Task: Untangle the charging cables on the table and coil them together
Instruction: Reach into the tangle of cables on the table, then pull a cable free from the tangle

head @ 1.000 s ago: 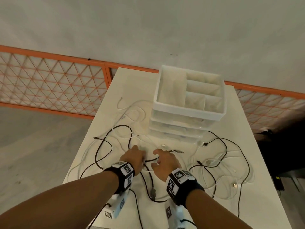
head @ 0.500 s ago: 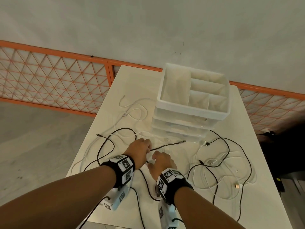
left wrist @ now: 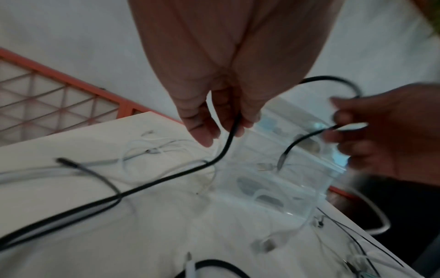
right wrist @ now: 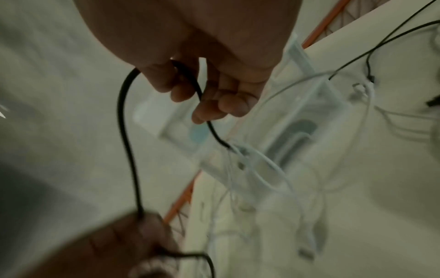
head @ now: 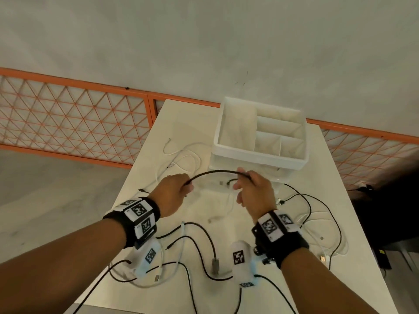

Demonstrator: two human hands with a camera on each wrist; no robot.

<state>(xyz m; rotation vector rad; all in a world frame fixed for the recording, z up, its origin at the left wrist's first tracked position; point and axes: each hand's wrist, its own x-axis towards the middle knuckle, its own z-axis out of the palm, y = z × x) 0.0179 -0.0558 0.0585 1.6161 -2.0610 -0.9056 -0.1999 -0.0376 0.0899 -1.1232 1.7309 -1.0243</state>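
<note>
Two hands are now raised above the tabletop (head: 374, 279), whereas half a second ago they were pressed low among the cables. Nearest the wearer, several black and white leads (head: 204, 236) are left lying in loose loops, a metal plug (head: 215, 265) showing at the end of one; they are thin, round in section and limp, the black ones matte, the white ones smooth and hard to make out against the pale, flat surface.

Farther out, one black cable (head: 215, 172) has been lifted clear. It is pinched by the left hand (head: 173, 193), whose fingers are curled round it, and held near its free end by the right hand (head: 254, 192), thumb and fingers closed on it. A shallow arch is formed between the two grips, and a short tail with a small plug (left wrist: 282, 159) is seen hanging below the right hand. From the left hand the rest of the cable is trailed down to the tabletop, where it is crossed by another dark lead.

One cable is thus judged to be partly separated, with coiling not yet begun and the other leads untouched.

Beyond the hands stands a white plastic organiser (head: 260, 155), a divided tray on top, translucent drawers below. Behind it an orange lattice railing (head: 68, 114) is seen.
</note>
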